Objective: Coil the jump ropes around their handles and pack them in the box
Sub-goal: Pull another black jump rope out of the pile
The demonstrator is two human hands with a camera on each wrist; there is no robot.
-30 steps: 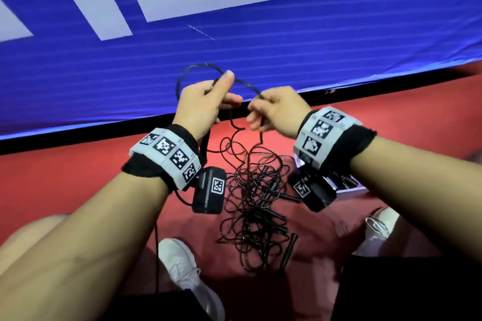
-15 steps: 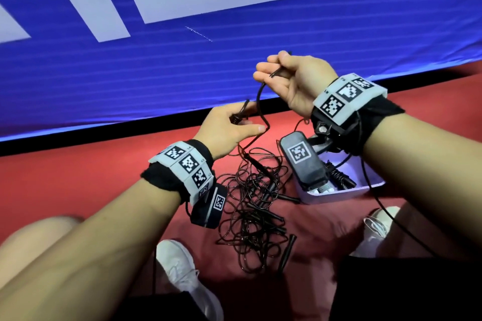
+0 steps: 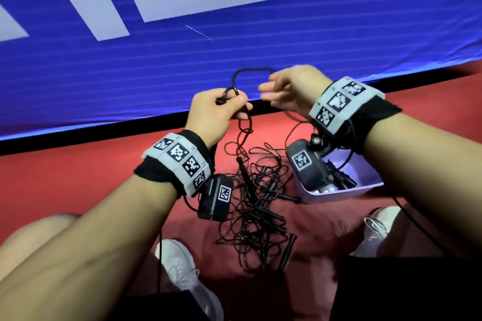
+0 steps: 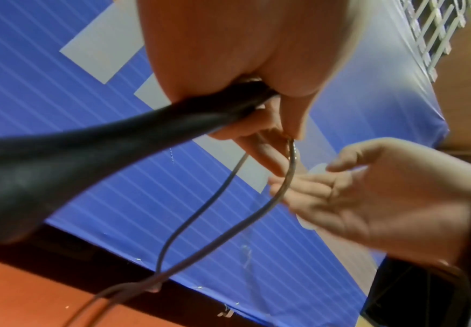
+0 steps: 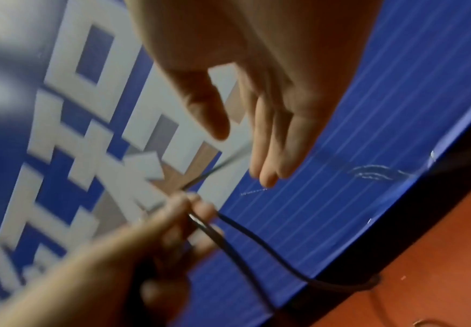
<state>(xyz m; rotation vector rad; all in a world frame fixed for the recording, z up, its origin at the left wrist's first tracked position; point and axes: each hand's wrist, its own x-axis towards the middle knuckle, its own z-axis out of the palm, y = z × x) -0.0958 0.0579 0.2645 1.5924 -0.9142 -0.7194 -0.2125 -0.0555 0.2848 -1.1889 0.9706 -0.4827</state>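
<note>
Gripping black handle (image 4: pixel 61 159) w/ left hand (image 3: pixel 216 112), right hand (image 3: pixel 289 88) fingers loose, rope loop (image 3: pixel 250 71) between, box (image 3: pixel 365 185) nearby

Half a second ago your right hand (image 3: pixel 292 88) was raised, palm up, pinching the rope (image 3: pixel 251 70) above your left hand (image 3: pixel 216 109). It has since dropped level with the left, turned over, and its fingers (image 5: pixel 268 141) now lie straight, the cord crossing them. Your left hand has risen from near the pile and grips a handle (image 4: pixel 61 154). A fresh loop of rope arches between both hands.
</note>
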